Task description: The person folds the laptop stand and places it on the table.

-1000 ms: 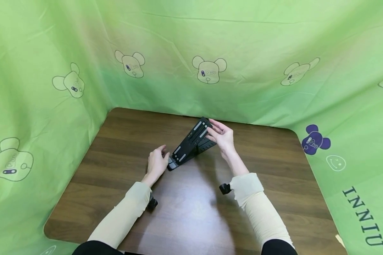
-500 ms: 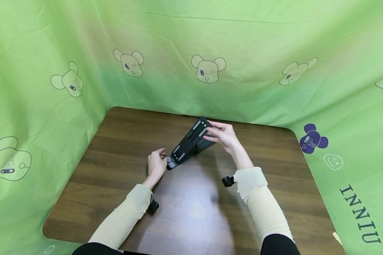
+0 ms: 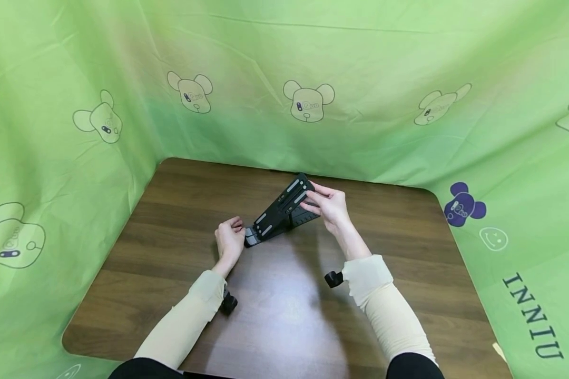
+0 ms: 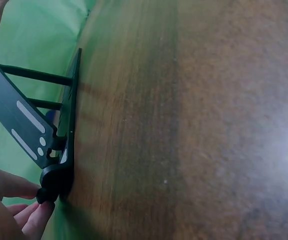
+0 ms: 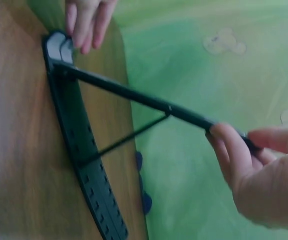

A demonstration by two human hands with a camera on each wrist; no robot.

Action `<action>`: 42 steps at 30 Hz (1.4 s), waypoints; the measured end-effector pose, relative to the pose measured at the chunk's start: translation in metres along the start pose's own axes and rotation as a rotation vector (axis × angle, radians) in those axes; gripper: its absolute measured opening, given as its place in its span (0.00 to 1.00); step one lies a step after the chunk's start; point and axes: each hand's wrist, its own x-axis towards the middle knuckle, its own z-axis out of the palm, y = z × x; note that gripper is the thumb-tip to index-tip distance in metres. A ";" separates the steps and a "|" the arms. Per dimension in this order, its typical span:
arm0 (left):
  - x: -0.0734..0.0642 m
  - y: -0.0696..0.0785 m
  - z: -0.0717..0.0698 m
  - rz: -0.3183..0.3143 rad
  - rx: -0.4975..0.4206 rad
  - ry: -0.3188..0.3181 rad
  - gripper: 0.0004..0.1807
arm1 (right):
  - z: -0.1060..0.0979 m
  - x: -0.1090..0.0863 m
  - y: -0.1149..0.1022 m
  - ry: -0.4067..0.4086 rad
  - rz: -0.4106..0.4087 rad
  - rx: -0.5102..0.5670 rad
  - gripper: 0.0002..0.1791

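Stand: I have a black folding stand (image 3: 284,206) in the middle of the head frame, slanting from lower left to upper right, its panel raised at an angle over its base.
Base: in the right wrist frame the slotted base (image 5: 73,110) runs from upper left to bottom centre, on the wooden table (image 3: 408,237).
Rods: I see two thin rods (image 4: 36,75) between panel and base at the left of the left wrist frame.
Left hand: my left hand (image 3: 229,239), left of centre, pinches a small black knob (image 4: 46,194) at the stand's low end, thumb and fingertips close together.
Right hand: my right hand (image 3: 329,208), right of centre, holds the panel's raised end between thumb and fingers.
Pads: pale strips (image 4: 31,116) lie along the panel.
Sleeves: pale sleeves (image 3: 185,321) enter from the bottom, a small black camera (image 3: 334,279) at each cuff.
Curtain: a green curtain (image 3: 360,142) fills the top and sides, with mouse-head outlines, a purple head (image 3: 462,206) at right and dark letters (image 3: 533,316) lower right.
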 end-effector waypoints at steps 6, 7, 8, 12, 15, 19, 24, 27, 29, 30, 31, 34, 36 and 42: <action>0.008 0.005 0.005 -0.050 -0.005 0.012 0.19 | 0.009 -0.010 0.002 0.128 -0.021 0.056 0.27; 0.010 0.005 0.005 -0.058 -0.004 0.012 0.19 | 0.010 -0.011 0.003 0.144 -0.027 0.066 0.27; 0.011 0.006 0.006 -0.066 -0.007 0.011 0.19 | 0.011 -0.012 0.004 0.157 -0.036 0.077 0.27; 0.016 0.006 0.008 -0.080 -0.019 0.022 0.19 | 0.015 -0.017 0.011 0.189 -0.072 0.119 0.26; 0.021 0.005 0.009 -0.084 -0.028 0.043 0.19 | 0.020 -0.023 0.017 0.211 -0.093 0.142 0.26; 0.026 0.005 0.009 -0.086 -0.023 0.070 0.18 | 0.026 -0.028 0.023 0.240 -0.119 0.174 0.25; 0.031 0.006 0.009 -0.083 -0.012 0.076 0.18 | 0.031 -0.032 0.026 0.248 -0.124 0.217 0.25; 0.034 0.006 0.010 -0.085 -0.010 0.081 0.18 | 0.032 -0.033 0.026 0.237 -0.113 0.225 0.26; 0.035 0.006 0.011 -0.088 -0.011 0.086 0.18 | 0.033 -0.034 0.026 0.232 -0.105 0.225 0.27; 0.035 0.006 0.012 -0.090 -0.013 0.087 0.18 | 0.033 -0.035 0.026 0.231 -0.104 0.225 0.27; 0.036 0.006 0.012 -0.093 -0.018 0.087 0.17 | 0.033 -0.035 0.026 0.233 -0.104 0.225 0.27; 0.036 0.007 0.015 -0.102 -0.026 0.091 0.17 | 0.034 -0.037 0.027 0.244 -0.107 0.226 0.26; 0.037 0.008 0.016 -0.108 -0.029 0.093 0.17 | 0.034 -0.038 0.027 0.248 -0.109 0.227 0.24; 0.040 -0.002 0.016 -0.081 0.014 0.050 0.17 | 0.026 -0.038 0.026 0.172 -0.079 0.175 0.22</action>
